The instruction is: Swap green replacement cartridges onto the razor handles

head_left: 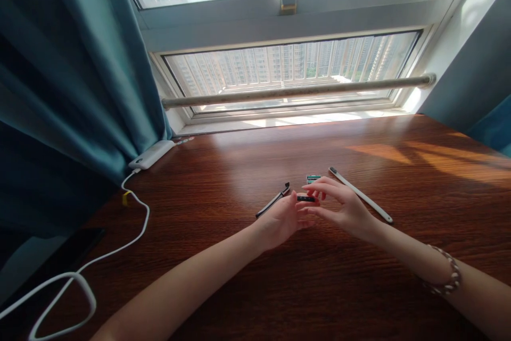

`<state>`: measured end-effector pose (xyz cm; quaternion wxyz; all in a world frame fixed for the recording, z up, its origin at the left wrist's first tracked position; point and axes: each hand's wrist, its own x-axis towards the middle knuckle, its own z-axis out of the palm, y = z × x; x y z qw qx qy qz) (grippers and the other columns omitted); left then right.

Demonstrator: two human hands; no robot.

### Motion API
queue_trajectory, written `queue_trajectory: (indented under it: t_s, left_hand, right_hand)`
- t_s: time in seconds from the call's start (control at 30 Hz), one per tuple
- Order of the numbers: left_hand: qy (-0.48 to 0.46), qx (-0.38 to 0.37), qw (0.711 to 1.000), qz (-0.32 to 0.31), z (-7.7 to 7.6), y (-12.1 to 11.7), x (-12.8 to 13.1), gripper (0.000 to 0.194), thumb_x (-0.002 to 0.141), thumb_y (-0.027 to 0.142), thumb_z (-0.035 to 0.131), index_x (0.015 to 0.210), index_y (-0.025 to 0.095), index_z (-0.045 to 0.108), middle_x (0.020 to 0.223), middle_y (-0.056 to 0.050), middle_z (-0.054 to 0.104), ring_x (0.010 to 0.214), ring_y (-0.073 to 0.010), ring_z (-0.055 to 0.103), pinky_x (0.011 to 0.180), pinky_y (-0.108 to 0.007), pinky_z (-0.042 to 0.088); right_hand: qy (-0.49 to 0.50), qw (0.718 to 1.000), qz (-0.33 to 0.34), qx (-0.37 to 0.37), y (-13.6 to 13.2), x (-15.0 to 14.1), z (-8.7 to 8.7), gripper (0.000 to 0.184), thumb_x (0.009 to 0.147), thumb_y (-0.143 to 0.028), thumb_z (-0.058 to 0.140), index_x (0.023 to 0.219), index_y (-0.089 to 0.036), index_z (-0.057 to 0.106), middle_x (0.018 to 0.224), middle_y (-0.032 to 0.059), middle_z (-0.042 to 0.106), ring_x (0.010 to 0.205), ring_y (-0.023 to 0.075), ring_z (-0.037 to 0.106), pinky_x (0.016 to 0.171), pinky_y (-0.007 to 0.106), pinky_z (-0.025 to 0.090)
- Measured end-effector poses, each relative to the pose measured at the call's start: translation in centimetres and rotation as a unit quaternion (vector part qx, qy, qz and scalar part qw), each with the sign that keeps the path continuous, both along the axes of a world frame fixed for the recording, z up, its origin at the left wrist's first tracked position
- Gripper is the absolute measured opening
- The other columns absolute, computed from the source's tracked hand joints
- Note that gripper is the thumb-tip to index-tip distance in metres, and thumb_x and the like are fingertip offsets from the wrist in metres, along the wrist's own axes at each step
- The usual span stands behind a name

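Observation:
A small black bar-shaped object with tiny light marks lies between my two hands above the table. My left hand is closed on its left end, thumb up and fingers beneath. The bent fingers and thumb of my right hand close around its right end. Just behind my right fingertips lie small teal-and-black cylinders that look like batteries, partly hidden by the hand. To the left rests a thin black-and-silver stick with a hooked tip. On the right lies a long white stick with a dark end.
The brown wooden table reaches to the window sill. At the left, a white power bank-like box with a white cable lies against the teal curtain. A metal rail crosses the window.

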<state>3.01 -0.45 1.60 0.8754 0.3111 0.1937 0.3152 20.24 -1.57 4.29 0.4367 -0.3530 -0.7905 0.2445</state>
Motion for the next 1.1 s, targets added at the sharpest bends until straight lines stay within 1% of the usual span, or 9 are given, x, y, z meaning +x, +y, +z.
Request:
queue_trajectory:
  t_s: [0.17, 0.23, 0.43, 0.53, 0.67, 0.73, 0.83, 0.97, 1.1]
  left_hand:
    - [-0.005, 0.034, 0.999, -0.004, 0.0, -0.1, -0.1, 0.039, 0.073, 0.039, 0.062, 0.104, 0.016, 0.058, 0.101, -0.009, 0.057, 0.088, -0.0159, 0.051, 0.078, -0.029, 0.039]
    - [0.001, 0.05, 0.999, 0.0, -0.1, -0.1, -0.1, 0.037, 0.072, 0.036, 0.064, 0.101, 0.014, 0.058, 0.097, -0.009, 0.056, 0.09, -0.0171, 0.051, 0.079, -0.03, 0.039]
    - [0.02, 0.068, 0.997, 0.005, -0.2, -0.3, -0.2, 0.024, 0.071, 0.021, 0.066, 0.092, 0.013, 0.059, 0.088, -0.005, 0.054, 0.084, -0.0136, 0.05, 0.077, -0.028, 0.039]
    - [0.031, 0.067, 0.997, 0.009, -0.3, -0.3, -0.2, 0.027, 0.069, 0.022, 0.068, 0.092, 0.013, 0.059, 0.089, -0.005, 0.055, 0.085, -0.0144, 0.051, 0.078, -0.028, 0.039]
    - [0.032, 0.068, 0.997, 0.011, -0.2, -0.2, -0.1, 0.029, 0.07, 0.032, 0.067, 0.092, 0.013, 0.06, 0.093, -0.008, 0.057, 0.09, -0.0179, 0.052, 0.079, -0.03, 0.039]
    - [0.033, 0.058, 0.998, 0.017, 0.0, -0.2, 0.0, 0.025, 0.075, 0.033, 0.061, 0.089, 0.013, 0.061, 0.096, -0.009, 0.057, 0.092, -0.0179, 0.052, 0.078, -0.029, 0.039]
    - [0.045, 0.046, 0.997, 0.042, 0.2, -0.1, 0.0, 0.017, 0.079, 0.028, 0.056, 0.085, 0.013, 0.062, 0.096, -0.008, 0.058, 0.093, -0.0167, 0.051, 0.077, -0.028, 0.04]
    - [0.061, 0.051, 0.994, 0.081, 0.3, 0.0, -0.1, 0.012, 0.076, 0.025, 0.061, 0.081, 0.014, 0.063, 0.091, -0.006, 0.061, 0.086, -0.0149, 0.053, 0.074, -0.026, 0.039]
    - [0.082, 0.062, 0.989, 0.11, 0.7, -0.2, 0.0, 0.011, 0.072, 0.026, 0.065, 0.077, 0.016, 0.064, 0.087, -0.004, 0.061, 0.082, -0.0136, 0.053, 0.073, -0.026, 0.039]
  right_hand:
    - [-0.032, 0.998, 0.001, 0.055, -0.5, 0.0, -0.1, 0.029, 0.078, -0.02, 0.058, 0.107, -0.02, 0.058, 0.093, 0.0067, 0.055, 0.085, 0.0169, 0.052, 0.073, 0.03, 0.045]
    - [-0.057, 0.995, -0.006, 0.086, -0.6, 0.1, -0.3, 0.028, 0.08, -0.02, 0.055, 0.108, -0.022, 0.059, 0.092, 0.0068, 0.056, 0.084, 0.0173, 0.052, 0.071, 0.031, 0.045]
    - [-0.089, 0.984, -0.021, 0.152, -0.8, 0.0, -0.6, 0.023, 0.081, -0.018, 0.054, 0.103, -0.021, 0.061, 0.087, 0.0066, 0.06, 0.078, 0.0175, 0.051, 0.068, 0.032, 0.044]
    - [-0.091, 0.983, -0.025, 0.156, -0.9, -0.1, -0.5, 0.017, 0.08, -0.017, 0.055, 0.095, -0.019, 0.064, 0.085, 0.0069, 0.061, 0.077, 0.0174, 0.052, 0.067, 0.032, 0.044]
    - [-0.052, 0.987, -0.039, 0.149, -1.0, -0.2, -0.2, 0.016, 0.078, -0.015, 0.056, 0.092, -0.018, 0.063, 0.083, 0.0065, 0.062, 0.076, 0.0172, 0.054, 0.068, 0.031, 0.045]
    - [-0.013, 0.99, -0.059, 0.131, -1.0, -0.2, 0.1, 0.013, 0.077, -0.015, 0.056, 0.088, -0.018, 0.063, 0.08, 0.0055, 0.062, 0.075, 0.0167, 0.055, 0.068, 0.03, 0.045]
    - [0.03, 0.993, -0.089, 0.065, -1.0, -0.2, 0.4, 0.009, 0.076, -0.018, 0.058, 0.084, -0.018, 0.063, 0.078, 0.0034, 0.063, 0.074, 0.0156, 0.056, 0.067, 0.028, 0.045]
    - [0.063, 0.994, -0.081, -0.042, -0.7, 0.0, 0.1, 0.014, 0.076, -0.025, 0.061, 0.088, -0.02, 0.064, 0.082, 0.0021, 0.065, 0.072, 0.0144, 0.056, 0.066, 0.027, 0.046]
    - [0.105, 0.987, -0.064, -0.102, -0.4, 0.1, -0.5, 0.017, 0.074, -0.029, 0.063, 0.089, -0.02, 0.065, 0.084, 0.0028, 0.066, 0.075, 0.0159, 0.057, 0.067, 0.028, 0.047]
